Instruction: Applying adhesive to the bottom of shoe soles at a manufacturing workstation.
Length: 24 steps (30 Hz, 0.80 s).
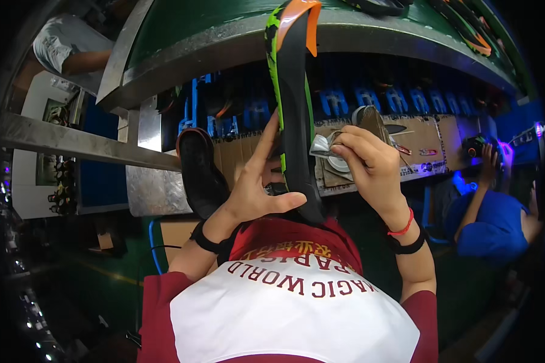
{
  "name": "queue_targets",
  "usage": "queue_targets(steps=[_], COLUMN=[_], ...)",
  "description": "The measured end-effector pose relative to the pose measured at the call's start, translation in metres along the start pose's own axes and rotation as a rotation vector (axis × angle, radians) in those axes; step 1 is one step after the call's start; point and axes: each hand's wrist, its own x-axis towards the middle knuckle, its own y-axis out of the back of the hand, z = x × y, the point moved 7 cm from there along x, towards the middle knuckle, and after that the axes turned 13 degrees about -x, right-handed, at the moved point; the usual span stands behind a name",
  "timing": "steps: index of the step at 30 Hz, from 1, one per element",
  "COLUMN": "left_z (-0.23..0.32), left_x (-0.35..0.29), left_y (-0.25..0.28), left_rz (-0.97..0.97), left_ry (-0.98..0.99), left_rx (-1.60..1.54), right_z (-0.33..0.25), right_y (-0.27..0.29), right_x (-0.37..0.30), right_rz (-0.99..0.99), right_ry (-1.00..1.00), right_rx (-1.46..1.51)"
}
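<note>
A long black shoe sole (293, 109) with green and orange edging stands lengthwise in front of me. Its far end overlaps the metal edge of the green bench, and its near end reaches my red apron (297, 239). My left hand (254, 187) grips the sole from the left, thumb across the near part and index finger along the side; its other fingers are partly hidden behind. Pinched in my right hand (369, 160) is a small silvery-grey folded piece (322, 145), close to the sole's right edge. I cannot tell its material or whether it touches.
A dark sole (200, 169) leans at my left. Beyond my right hand, a cardboard-covered shelf (418, 163) holds a round white item (339, 163) and small tools. The green-topped bench (212, 15) spans the far side. A person in blue (493, 224) works at the right.
</note>
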Motion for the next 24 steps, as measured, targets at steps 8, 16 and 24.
queue_targets(steps=[8, 16, 24], left_z=[-0.003, -0.003, -0.002], left_x=[-0.002, -0.002, 0.0], left_y=[-0.002, -0.001, 0.001], left_rz=[0.013, 0.012, 0.013], left_ry=[-0.004, 0.015, 0.016], left_rx=[-0.023, -0.067, -0.089], right_z=[-0.008, -0.011, -0.008], right_y=[0.003, 0.008, 0.001], right_x=[0.003, 0.008, 0.008], right_rz=[0.019, 0.065, -0.058], right_ry=[0.09, 0.135, 0.179], right_rx=[-0.158, -0.16, -0.15])
